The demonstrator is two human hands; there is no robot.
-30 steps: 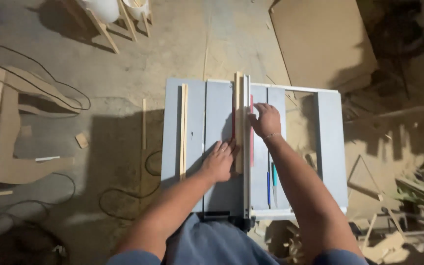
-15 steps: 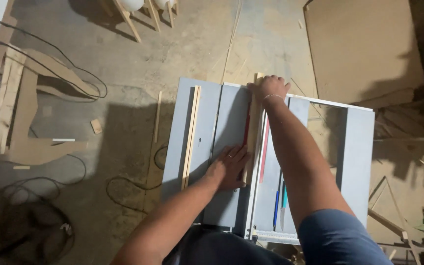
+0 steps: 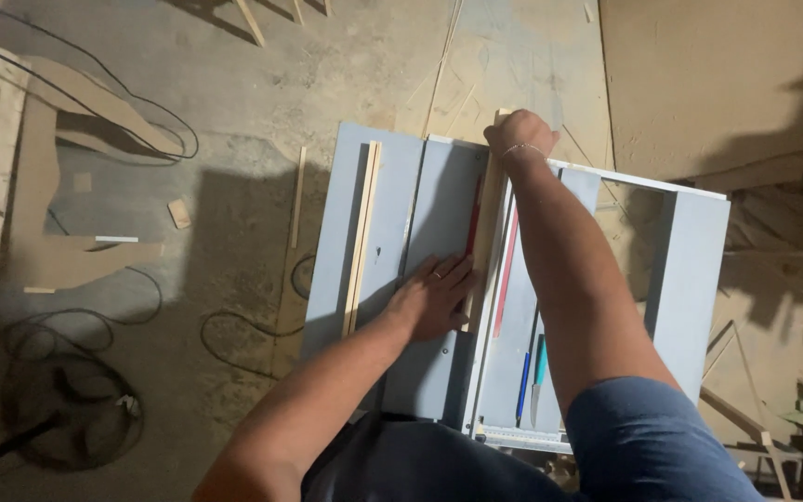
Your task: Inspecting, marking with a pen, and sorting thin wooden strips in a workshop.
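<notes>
A person's right hand (image 3: 519,133) closes around the far end of a narrow wooden strip (image 3: 487,223) at the far edge of a grey saw table (image 3: 392,200), fingers curled over the wood so that the strip's tip is mostly hidden beneath them. The left hand (image 3: 434,297) lies flat and spread, palm down, on the table at the strip's near end, fingertips touching its left edge; a ring shows on one finger. The strip runs lengthwise away from the person between the two hands, just beside a pale metal fence rail (image 3: 490,307). A red insert (image 3: 472,218) shows just left of the strip; whether a blade stands there cannot be made out. The right forearm crosses over the table's right half and covers part of it, and the lower end of a red pencil-like stick (image 3: 506,265) disappears behind the arm. A blue pen (image 3: 522,386) and a teal-handled knife (image 3: 537,372) lie near the table's front edge, beside the arm. Two thin wooden slats (image 3: 362,237) lie together along the table's left side, well apart from the hands. On the dusty floor to the left are black cables (image 3: 67,390), cut board offcuts (image 3: 39,214) and a small wood block (image 3: 178,213). A large brown board (image 3: 708,84) lies beyond the table, cut off by the top edge.
</notes>
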